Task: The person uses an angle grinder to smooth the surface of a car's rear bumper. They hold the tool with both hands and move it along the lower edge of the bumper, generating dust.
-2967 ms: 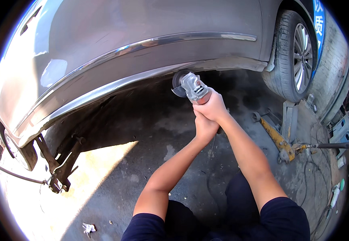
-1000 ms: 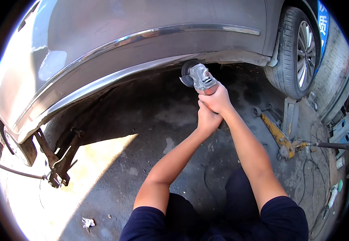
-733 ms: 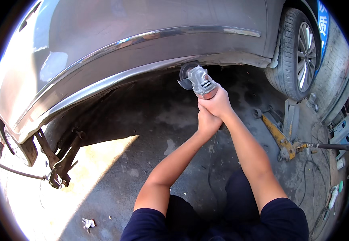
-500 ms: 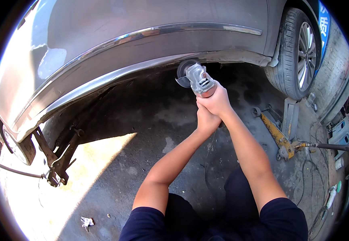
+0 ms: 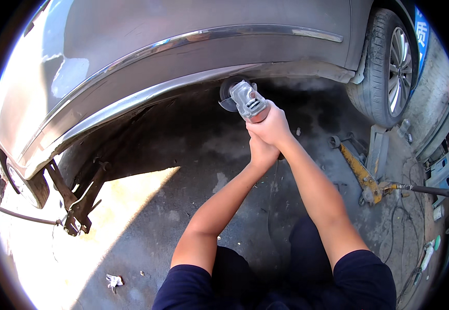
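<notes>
Both my hands are closed around an angle grinder (image 5: 248,101), held out in front of me at the lower edge of a grey-brown car (image 5: 209,59). My right hand (image 5: 273,125) grips the body just behind the metal gear head. Below and behind it, my left hand (image 5: 262,151) wraps the rear part, which the fingers mostly hide. The dark disc (image 5: 228,87) with its guard is up against the car's sill (image 5: 183,84); whether it touches cannot be made out exactly. A cord trails down from the tool.
A jack stand (image 5: 82,204) props the car at left. At right, a yellow floor jack (image 5: 361,173) with a long handle sits near the wheel (image 5: 382,67). Cables (image 5: 402,206) and another handheld tool (image 5: 428,254) lie on the right-hand floor. Crumpled scrap (image 5: 114,281) lies lower left.
The grinder and both hands have shifted slightly left along the sill, still gripping. A pale haze shows under the car to the right of the tool. My view has turned a little.
</notes>
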Demonstrator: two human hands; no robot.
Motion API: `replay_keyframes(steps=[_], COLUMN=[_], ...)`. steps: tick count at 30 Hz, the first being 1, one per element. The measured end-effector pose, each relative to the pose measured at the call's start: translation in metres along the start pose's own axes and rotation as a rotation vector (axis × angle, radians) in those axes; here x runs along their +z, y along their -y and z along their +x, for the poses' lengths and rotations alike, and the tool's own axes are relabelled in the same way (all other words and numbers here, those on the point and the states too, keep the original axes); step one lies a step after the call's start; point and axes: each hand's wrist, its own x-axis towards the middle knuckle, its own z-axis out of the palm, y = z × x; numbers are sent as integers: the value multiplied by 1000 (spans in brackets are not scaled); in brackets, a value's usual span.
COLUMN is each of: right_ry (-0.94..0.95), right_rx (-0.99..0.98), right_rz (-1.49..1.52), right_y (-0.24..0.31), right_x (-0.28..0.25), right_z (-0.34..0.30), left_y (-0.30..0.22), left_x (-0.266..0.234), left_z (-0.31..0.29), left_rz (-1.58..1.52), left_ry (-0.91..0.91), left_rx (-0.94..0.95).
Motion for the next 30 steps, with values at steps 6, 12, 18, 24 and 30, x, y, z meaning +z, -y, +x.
replay_keyframes(steps=[6,12,18,24,30], right_ry=[-22,-19,-71,-43,-27], right_rx=[-4,3,33,39,43], right_rz=[39,60,131,111,73], right_y=[-5,-4,-1,-10,-12], right_x=[-4,-2,-3,-2,-3], right_z=[2,-1,-6,1,3], left_y=[-9,-14,-21,-19,-21], left_x=[1,-1,-6,-2,-1], left_z=[-4,-5,-8,-10,-7], left_rz=[34,-41,-7,-37,-11], left_ry=[-10,-51,-15,-35,-23], left_rx=[68,103,35,0,-16])
